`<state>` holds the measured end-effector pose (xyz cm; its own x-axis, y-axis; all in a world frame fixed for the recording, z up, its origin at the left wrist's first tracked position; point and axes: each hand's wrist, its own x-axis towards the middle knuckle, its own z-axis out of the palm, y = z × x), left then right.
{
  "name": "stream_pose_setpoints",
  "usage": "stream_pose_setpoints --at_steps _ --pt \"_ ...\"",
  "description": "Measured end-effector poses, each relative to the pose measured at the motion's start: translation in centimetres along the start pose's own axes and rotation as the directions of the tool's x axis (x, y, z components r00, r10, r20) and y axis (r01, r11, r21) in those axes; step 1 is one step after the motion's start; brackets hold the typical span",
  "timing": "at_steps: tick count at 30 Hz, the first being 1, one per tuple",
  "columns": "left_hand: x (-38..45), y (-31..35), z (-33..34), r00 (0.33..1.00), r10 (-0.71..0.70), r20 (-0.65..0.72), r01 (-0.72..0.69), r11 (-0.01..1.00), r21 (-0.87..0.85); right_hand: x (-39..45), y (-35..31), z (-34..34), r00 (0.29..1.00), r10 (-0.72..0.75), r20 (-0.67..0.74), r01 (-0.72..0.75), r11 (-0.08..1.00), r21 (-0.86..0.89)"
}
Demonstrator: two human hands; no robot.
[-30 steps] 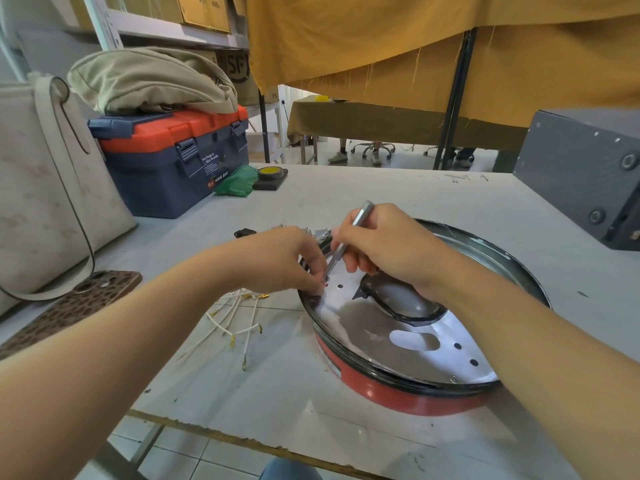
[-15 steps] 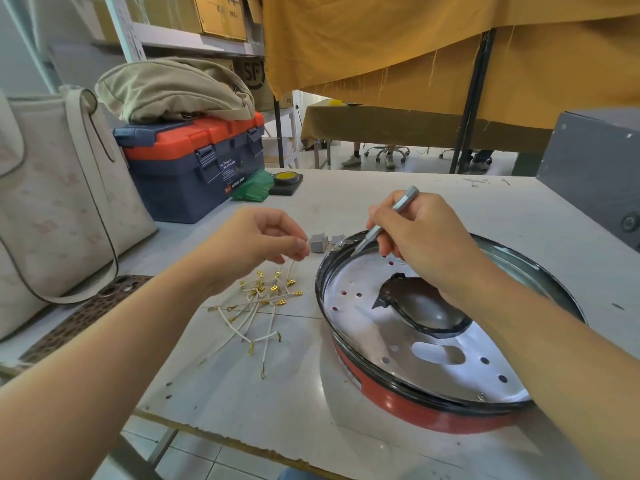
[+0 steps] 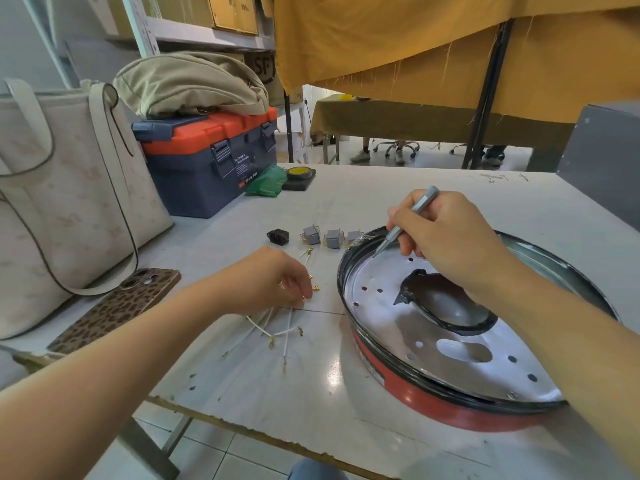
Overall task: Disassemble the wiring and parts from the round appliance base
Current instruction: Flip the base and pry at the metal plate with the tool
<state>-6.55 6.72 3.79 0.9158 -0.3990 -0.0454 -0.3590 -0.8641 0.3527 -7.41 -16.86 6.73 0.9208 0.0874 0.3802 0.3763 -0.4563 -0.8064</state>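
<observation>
3 grey parts (image 3: 331, 238) and 1 black socket (image 3: 278, 236) lie on the table (image 3: 346, 403) beside the round base (image 3: 446, 344), toward its right edge. Right hand (image 3: 446, 240) grips a screwdriver (image 3: 405, 221) over the base rim. Left hand (image 3: 277, 280), fingers curled, rests on loose white wires (image 3: 277, 332).

— Eyes on the navy toolbox (image 3: 204, 168) with the orange lid, far left of the table (image 3: 346, 202). What's on top?

— A khaki bag (image 3: 187, 84) slumped right across its lid!

— And to the toolbox's left?

— A cream tote bag (image 3: 65, 188), standing, strap drooping down over a leopard-print phone (image 3: 117, 308) lying nearer us.

— To its right?

— A crumpled green cloth (image 3: 265, 181) just beside its corner, then a tape roll (image 3: 298, 173) on a black pad. Behind it, shelving with cardboard boxes (image 3: 235, 10).
</observation>
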Motion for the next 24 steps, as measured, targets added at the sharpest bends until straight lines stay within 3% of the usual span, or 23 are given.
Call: stream_pose_setpoints --at_steps 13,18,24 --pt "1.2 0.6 1.5 0.993 0.092 -0.08 -0.089 0.995 0.04 -0.3 -0.2 0.0 1.0 0.014 -0.001 -0.014 1.0 -0.027" --pt "3.8 0.3 0.5 0.958 -0.007 -0.286 -0.026 0.993 -0.112 -0.2 -0.1 0.0 1.0 0.019 -0.011 -0.02 1.0 -0.019" --pt "7.2 -0.3 1.3 0.948 -0.081 -0.307 0.045 0.991 -0.124 -0.1 0.1 -0.1 0.998 0.051 -0.031 -0.051 0.999 0.009"
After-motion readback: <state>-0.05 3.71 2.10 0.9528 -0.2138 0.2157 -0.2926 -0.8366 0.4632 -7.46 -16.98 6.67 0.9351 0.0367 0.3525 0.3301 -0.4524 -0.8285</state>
